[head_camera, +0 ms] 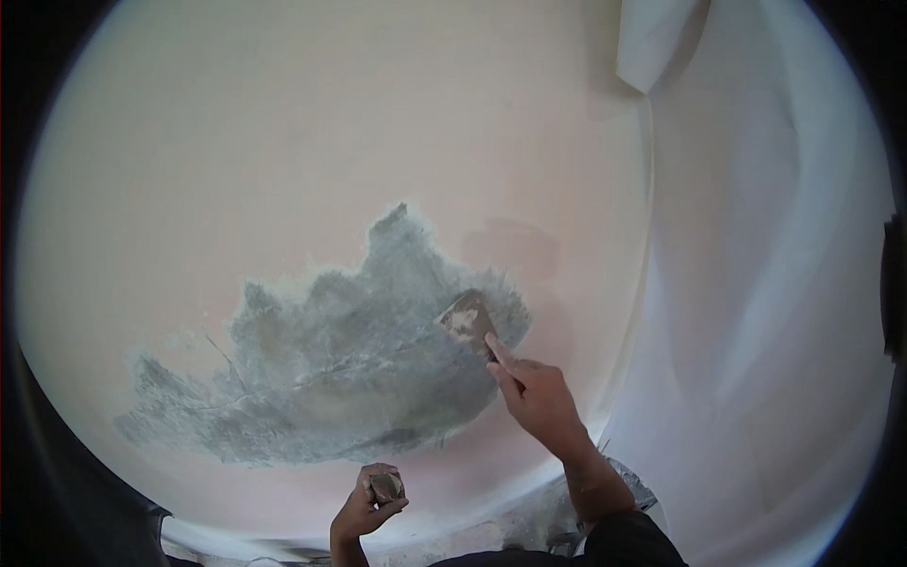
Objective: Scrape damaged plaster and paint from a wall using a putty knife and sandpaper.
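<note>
A pale pinkish wall surface spreads before me, with a large ragged grey patch across its lower part. A thin crack-like line runs over the patch. My right hand grips a putty knife by its lower end, and the wide blade lies over the right part of the patch, smeared with light filler. Below the patch, my left hand is closed around a small, dark, stained object with light residue on it; its exact kind cannot be told.
White sheeting hangs along the right side, with a folded flap at the top. Partly behind my right forearm is a container-like item with grey smears. A littered floor shows along the bottom.
</note>
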Demonstrator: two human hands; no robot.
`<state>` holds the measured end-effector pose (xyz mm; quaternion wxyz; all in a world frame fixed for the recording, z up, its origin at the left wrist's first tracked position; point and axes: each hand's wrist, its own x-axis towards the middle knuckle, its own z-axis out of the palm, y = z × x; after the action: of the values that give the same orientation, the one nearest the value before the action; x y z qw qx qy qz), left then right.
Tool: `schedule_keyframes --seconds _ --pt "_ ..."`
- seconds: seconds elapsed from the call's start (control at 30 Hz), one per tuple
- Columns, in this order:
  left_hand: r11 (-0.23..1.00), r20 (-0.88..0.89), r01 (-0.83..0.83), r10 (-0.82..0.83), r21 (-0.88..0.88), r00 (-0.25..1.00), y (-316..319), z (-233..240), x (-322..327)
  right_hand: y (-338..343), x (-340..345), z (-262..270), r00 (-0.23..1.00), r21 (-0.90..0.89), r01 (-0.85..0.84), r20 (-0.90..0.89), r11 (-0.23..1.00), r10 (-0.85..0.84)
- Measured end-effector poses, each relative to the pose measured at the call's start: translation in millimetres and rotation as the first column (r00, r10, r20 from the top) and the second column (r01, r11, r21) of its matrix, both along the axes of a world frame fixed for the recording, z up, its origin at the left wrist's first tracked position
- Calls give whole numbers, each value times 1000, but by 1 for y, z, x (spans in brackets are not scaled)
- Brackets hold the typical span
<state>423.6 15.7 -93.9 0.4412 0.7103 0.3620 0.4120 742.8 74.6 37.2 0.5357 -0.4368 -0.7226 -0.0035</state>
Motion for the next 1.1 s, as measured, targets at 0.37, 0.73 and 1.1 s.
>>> schedule_keyframes --seconds 0.37,0.73,1.1 --pt "997 268 -9 29 -77 963 -2 4 6 2 7 14 995 -148 62 -71 987 -73" --pt "999 255 -11 22 -45 967 -19 2 -24 -3 -13 8 992 -142 25 -123 990 -43" --pt "985 354 -90 137 -146 925 -27 12 -25 0 -22 0 993 -38 39 -110 999 -43"
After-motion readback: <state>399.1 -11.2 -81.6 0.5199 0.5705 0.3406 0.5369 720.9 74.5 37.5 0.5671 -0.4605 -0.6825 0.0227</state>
